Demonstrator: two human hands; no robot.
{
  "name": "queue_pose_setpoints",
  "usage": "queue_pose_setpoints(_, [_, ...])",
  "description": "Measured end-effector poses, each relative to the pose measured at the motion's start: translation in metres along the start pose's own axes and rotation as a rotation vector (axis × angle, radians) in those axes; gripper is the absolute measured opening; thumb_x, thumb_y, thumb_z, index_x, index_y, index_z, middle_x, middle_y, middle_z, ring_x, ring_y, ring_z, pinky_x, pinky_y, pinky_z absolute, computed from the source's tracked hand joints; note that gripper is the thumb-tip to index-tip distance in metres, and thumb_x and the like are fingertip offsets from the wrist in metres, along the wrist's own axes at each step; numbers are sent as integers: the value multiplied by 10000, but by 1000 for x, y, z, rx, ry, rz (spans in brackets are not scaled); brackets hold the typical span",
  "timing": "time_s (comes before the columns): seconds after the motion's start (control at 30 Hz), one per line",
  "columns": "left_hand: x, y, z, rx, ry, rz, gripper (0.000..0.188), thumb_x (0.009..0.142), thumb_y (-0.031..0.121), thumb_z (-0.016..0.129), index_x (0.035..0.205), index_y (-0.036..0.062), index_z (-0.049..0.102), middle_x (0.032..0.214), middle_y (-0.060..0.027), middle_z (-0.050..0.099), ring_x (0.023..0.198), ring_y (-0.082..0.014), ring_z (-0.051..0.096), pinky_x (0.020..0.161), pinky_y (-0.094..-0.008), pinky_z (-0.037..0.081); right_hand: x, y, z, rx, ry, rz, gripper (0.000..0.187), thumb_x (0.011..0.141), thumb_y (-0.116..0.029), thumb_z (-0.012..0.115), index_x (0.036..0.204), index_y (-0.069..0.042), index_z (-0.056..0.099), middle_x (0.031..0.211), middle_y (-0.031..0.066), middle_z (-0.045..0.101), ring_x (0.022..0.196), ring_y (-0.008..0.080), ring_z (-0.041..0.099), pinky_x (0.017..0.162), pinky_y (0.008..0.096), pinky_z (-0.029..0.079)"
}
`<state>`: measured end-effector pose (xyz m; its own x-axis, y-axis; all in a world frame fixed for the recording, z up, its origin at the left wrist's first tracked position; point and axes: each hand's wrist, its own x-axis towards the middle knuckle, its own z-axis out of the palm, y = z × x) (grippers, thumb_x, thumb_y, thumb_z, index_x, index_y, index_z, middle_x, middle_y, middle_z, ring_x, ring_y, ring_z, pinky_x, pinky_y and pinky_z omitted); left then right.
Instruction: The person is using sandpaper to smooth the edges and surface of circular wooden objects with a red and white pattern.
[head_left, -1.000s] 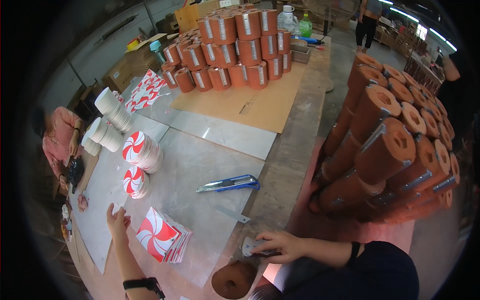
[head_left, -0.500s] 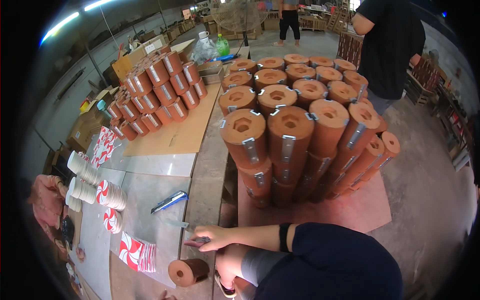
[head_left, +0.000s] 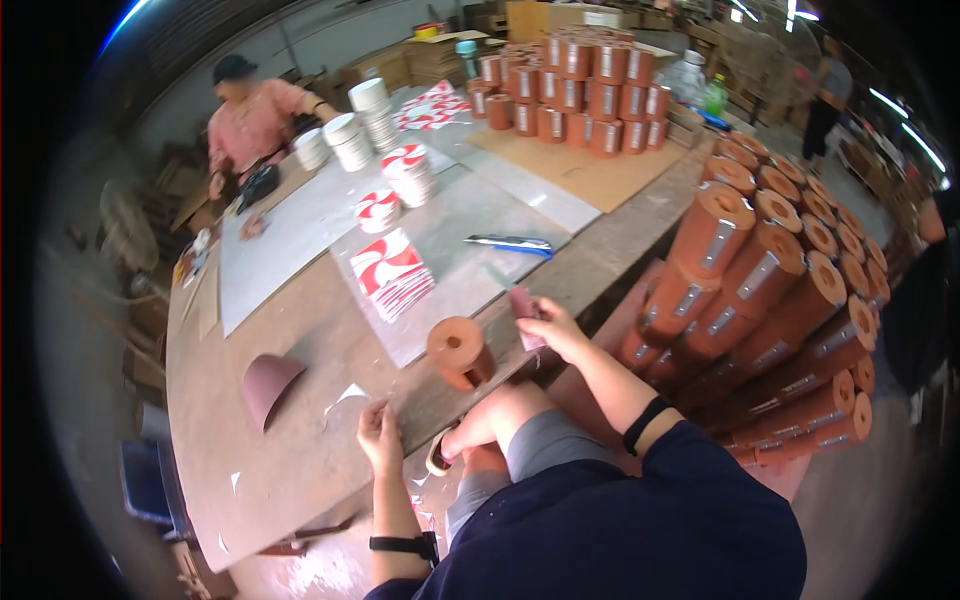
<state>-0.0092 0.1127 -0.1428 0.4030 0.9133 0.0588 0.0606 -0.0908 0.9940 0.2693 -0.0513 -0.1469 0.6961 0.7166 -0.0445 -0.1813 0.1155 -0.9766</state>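
Note:
My right hand [head_left: 550, 328] is closed around the dull pink handle of a thin-bladed tool [head_left: 522, 304], its narrow blade pointing away over the table. At the table's near edge, my left hand [head_left: 380, 436] has its fingers curled together; what they hold, if anything, is too small to make out. Between both hands a reddish-brown cylinder [head_left: 460, 348] with a round hole in its top stands upright, touched by neither. A white paper scrap [head_left: 349, 393] lies just beyond my left hand. Past the cylinder sits a fanned stack of red-and-white swirl cards [head_left: 392, 276].
A curved maroon piece [head_left: 270, 388] rests on the left of the table [head_left: 300, 480]. Farther off are a blue utility knife [head_left: 510, 244], stacks of white discs [head_left: 347, 142] and piled cylinders [head_left: 580, 90]. More tall cylinder stacks [head_left: 760, 260] crowd the right. A co-worker [head_left: 262, 120] is at the far left.
The view has swung left, so the table fills more of it. My left hand has come fully into sight. The cylinder that lay on its side now stands upright. My right hand keeps the tool.

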Motion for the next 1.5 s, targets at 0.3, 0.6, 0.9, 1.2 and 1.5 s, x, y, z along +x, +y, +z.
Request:
queue_pose_setpoints(0.3, [-4, -5, -3, -244, 2, 34, 109, 837, 98, 554, 881, -1, 553, 605, 23, 487, 462, -28, 389, 414, -160, 302, 15, -27, 0, -30, 186, 80, 512, 699, -114, 675, 1142, 9, 450, 963, 108, 562, 803, 159, 568, 684, 266, 454])
queue_pose_setpoints(0.6, [-7, 0, -5, -269, 9, 0, 100, 836, 99, 562, 884, 11, 559, 611, 19, 504, 470, -30, 403, 422, -163, 307, 44, -28, -21, -292, 478, 161, 679, 651, -174, 697, 1213, 41, 382, 1121, 202, 491, 992, 255, 522, 775, 339, 445])
queue_pose_setpoints(0.9, [6, 5, -14, -272, -79, -54, 163, 838, 122, 555, 946, 0, 547, 642, 1, 506, 466, -49, 427, 415, -177, 323, 41, -14, -14, -478, 564, -22, 647, 670, -214, 693, 1206, 4, 403, 1192, 218, 391, 1047, 294, 472, 855, 360, 411])
queue_pose_setpoints(1.2, [130, 80, 15, 267, -227, -58, 338, 793, 241, 580, 1035, 10, 536, 785, -66, 577, 564, -128, 552, 463, -229, 411, -24, -21, -17, -400, 426, -281, 391, 682, -101, 652, 1044, -29, 525, 945, 116, 522, 751, 171, 555, 668, 298, 467])
queue_pose_setpoints(1.5, [207, 80, 65, 613, -148, -251, 518, 687, 470, 662, 829, -18, 565, 671, -76, 508, 429, -180, 487, 298, -258, 292, -79, -39, 0, -500, 139, -345, 266, 702, -109, 609, 958, -55, 566, 859, 83, 568, 666, 139, 555, 599, 275, 450])
